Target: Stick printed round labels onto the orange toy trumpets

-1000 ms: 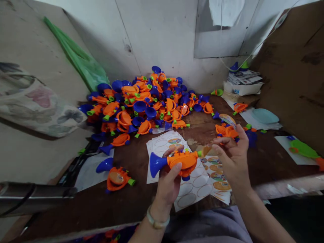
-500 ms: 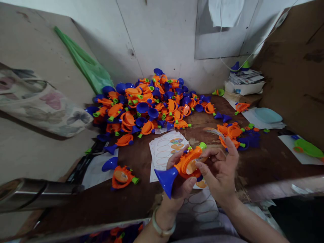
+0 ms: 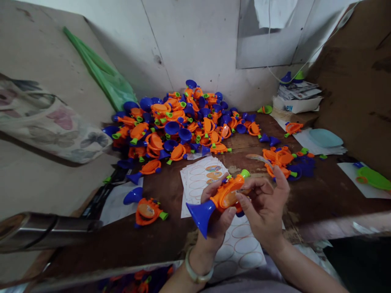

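My left hand (image 3: 214, 228) grips an orange toy horn (image 3: 227, 191) with a blue flared bell and a green mouthpiece. The bell points down and left, and the mouthpiece points up and right. My right hand (image 3: 262, 207) pinches a round tan sticker (image 3: 229, 199) against the horn's orange body, and its fingers hide part of the sticker. Beneath my hands lie sheets of round stickers (image 3: 200, 187), some with their circles peeled out.
A large heap of orange, blue and green toy parts (image 3: 177, 130) covers the back of the dark wooden table (image 3: 116, 244). A smaller orange heap (image 3: 277, 159) sits to the right. A horn body (image 3: 147, 212) and blue bell (image 3: 133, 196) lie left. A metal pipe (image 3: 45, 230) crosses the lower left.
The horn has turned so its bell points down-left and its mouthpiece up-right. The sticker has gone from my right fingertips to the horn's body. The sticker sheets have shifted.
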Motion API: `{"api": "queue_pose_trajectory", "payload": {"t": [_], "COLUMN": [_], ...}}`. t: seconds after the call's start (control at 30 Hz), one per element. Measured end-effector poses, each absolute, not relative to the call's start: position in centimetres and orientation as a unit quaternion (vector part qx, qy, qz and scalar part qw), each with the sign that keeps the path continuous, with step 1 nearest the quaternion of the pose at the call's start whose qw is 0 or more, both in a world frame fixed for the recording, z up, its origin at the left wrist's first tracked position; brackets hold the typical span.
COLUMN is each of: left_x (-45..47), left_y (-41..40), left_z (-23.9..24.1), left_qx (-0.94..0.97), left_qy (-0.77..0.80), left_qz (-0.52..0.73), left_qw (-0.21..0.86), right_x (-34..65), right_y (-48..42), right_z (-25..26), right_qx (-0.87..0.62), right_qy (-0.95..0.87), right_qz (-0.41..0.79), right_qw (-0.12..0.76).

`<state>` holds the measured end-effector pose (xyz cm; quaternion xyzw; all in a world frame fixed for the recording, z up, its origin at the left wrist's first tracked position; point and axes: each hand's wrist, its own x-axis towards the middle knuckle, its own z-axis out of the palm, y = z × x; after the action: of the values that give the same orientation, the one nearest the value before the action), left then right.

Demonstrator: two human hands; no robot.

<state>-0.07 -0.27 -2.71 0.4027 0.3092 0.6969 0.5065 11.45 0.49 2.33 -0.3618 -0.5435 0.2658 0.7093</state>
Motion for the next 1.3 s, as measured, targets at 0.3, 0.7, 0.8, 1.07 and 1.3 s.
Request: {"api": "queue_pose_trajectory", "payload": {"t": [0.3, 0.7, 0.8, 1.07, 1.3], "left_x": [0.2, 0.3, 0.2, 0.1, 0.1], "left_y": [-0.2, 0.1, 0.0, 0.0, 0.5], "left_z": [-2.4, -2.6, -2.7, -2.5, -0.6], "left_qx": [0.401, 0.439, 0.433, 0.381, 0.286], "left_qy": [0.343, 0.305, 0.320, 0.335, 0.291], "left_qz": [0.685, 0.720, 0.716, 0.723, 0.692], "left_qw": [0.503, 0.442, 0.444, 0.470, 0.596], "right_x": [11.2, 12.8, 12.6, 12.6, 13.7], "right_y": [0.5, 2.0, 2.0, 2.4, 3.1], "right_z": [2.2, 2.5, 2.3, 1.9, 0.5], "right_qx": [-0.370, -0.459, -0.450, -0.476, -0.450], "right_qy": [-0.555, -0.597, -0.593, -0.621, -0.566], "right_qz": [0.256, 0.155, 0.181, 0.099, 0.325], "right_qw": [0.700, 0.639, 0.642, 0.614, 0.609]}}
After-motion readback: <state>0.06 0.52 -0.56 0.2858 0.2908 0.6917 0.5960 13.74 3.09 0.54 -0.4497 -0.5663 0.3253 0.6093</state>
